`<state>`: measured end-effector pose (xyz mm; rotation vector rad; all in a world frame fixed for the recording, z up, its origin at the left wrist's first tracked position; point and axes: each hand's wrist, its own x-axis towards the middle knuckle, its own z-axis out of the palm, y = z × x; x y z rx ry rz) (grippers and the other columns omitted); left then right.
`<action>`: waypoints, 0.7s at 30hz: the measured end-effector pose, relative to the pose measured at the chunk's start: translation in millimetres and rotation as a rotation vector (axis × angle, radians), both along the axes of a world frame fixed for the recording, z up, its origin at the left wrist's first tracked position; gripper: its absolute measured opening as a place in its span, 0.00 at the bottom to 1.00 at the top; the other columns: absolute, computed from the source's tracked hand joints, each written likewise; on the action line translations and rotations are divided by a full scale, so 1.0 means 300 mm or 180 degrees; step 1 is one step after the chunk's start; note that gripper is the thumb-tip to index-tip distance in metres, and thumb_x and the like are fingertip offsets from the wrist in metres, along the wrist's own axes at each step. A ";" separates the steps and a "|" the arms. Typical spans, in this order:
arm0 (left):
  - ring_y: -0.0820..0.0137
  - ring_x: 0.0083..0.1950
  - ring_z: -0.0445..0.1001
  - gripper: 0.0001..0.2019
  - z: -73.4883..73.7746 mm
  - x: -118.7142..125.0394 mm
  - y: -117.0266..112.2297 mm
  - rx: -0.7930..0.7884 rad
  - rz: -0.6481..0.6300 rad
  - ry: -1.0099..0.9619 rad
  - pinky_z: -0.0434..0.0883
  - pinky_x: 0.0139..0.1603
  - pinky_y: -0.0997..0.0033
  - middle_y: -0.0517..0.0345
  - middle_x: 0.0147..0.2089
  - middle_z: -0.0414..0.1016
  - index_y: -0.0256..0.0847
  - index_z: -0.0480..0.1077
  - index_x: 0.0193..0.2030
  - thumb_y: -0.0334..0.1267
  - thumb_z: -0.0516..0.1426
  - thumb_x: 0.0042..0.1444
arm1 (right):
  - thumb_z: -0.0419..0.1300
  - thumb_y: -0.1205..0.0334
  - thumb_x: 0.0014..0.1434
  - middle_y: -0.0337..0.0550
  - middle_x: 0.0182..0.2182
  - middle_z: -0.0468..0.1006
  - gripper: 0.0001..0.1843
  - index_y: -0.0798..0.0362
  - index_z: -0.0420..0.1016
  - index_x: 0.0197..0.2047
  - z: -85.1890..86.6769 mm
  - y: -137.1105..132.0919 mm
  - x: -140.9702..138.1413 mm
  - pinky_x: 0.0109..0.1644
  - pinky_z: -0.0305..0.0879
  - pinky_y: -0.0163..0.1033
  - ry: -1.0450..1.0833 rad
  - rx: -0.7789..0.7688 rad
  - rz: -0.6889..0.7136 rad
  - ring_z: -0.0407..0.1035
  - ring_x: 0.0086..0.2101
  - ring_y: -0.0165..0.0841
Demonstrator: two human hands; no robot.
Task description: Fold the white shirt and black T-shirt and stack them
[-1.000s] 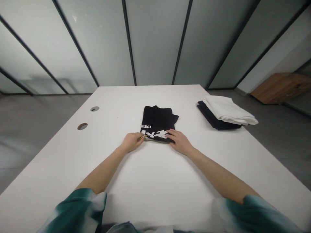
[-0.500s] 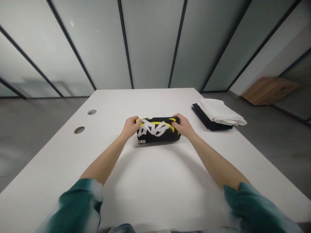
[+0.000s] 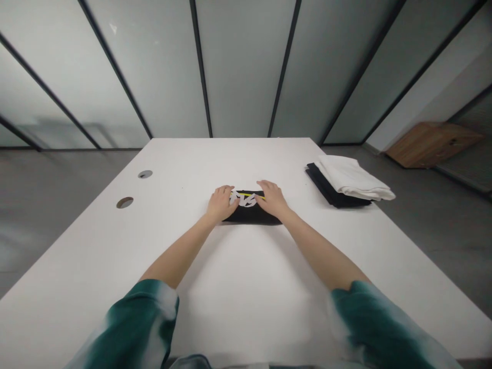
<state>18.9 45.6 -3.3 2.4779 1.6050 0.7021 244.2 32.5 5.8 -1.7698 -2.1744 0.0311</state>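
A folded black garment (image 3: 251, 215) with a white and yellow print lies flat on the white table (image 3: 246, 277), straight ahead of me. My left hand (image 3: 222, 201) rests on its left part, palm down, fingers stretched out and thumb pointing inward over the print. On the right part lies my right hand (image 3: 272, 198), likewise palm down with its fingers spread. Neither hand grips the cloth. Both cover the garment's sides, so much of the print is hidden.
To the right, a folded white cloth (image 3: 349, 177) is stacked on a folded black cloth (image 3: 336, 197), slightly over the table's right edge. Two round holes pierce the tabletop at left. Frosted glass panels (image 3: 242, 66) stand behind the table; a wooden cabinet (image 3: 432, 143) is at far right.
Both hands have let go of the garment's side edges and moved inward, now lying flat on top. The garment, earlier tilted up with its print facing me, now lies flatter.
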 end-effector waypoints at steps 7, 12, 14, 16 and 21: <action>0.54 0.76 0.43 0.30 -0.093 -0.037 -0.106 -0.0507 -0.0571 0.0900 0.48 0.72 0.44 0.49 0.77 0.45 0.46 0.53 0.72 0.53 0.45 0.66 | 0.47 0.47 0.68 0.51 0.70 0.56 0.29 0.49 0.63 0.68 -0.100 -0.156 -0.011 0.68 0.47 0.58 -0.0309 -0.0389 0.0295 0.47 0.69 0.48; 0.55 0.76 0.42 0.30 -0.090 -0.044 -0.096 -0.0517 -0.0625 0.0850 0.49 0.72 0.43 0.49 0.77 0.44 0.47 0.54 0.72 0.53 0.46 0.66 | 0.49 0.48 0.68 0.51 0.70 0.55 0.29 0.49 0.63 0.68 -0.109 -0.170 -0.017 0.69 0.46 0.60 -0.0190 -0.0381 0.0071 0.47 0.69 0.48; 0.55 0.76 0.42 0.30 -0.082 -0.043 -0.094 -0.0567 -0.0633 0.0852 0.49 0.72 0.43 0.49 0.77 0.44 0.46 0.54 0.72 0.53 0.46 0.67 | 0.49 0.48 0.68 0.51 0.70 0.55 0.29 0.49 0.63 0.68 -0.107 -0.163 -0.018 0.68 0.48 0.59 -0.0148 -0.0404 0.0102 0.48 0.68 0.47; 0.55 0.76 0.42 0.30 -0.078 -0.043 -0.094 -0.0601 -0.0629 0.0858 0.49 0.72 0.43 0.48 0.77 0.44 0.46 0.53 0.72 0.53 0.46 0.67 | 0.50 0.48 0.68 0.50 0.70 0.56 0.28 0.48 0.63 0.68 -0.108 -0.158 -0.015 0.68 0.49 0.59 -0.0100 -0.0399 0.0133 0.48 0.68 0.47; 0.56 0.76 0.43 0.30 -0.085 -0.046 -0.096 -0.0559 -0.0643 0.0839 0.50 0.72 0.45 0.49 0.76 0.45 0.47 0.53 0.72 0.53 0.47 0.67 | 0.50 0.48 0.67 0.49 0.70 0.57 0.28 0.47 0.64 0.67 -0.115 -0.157 -0.009 0.67 0.51 0.60 -0.0081 -0.0397 0.0152 0.48 0.68 0.48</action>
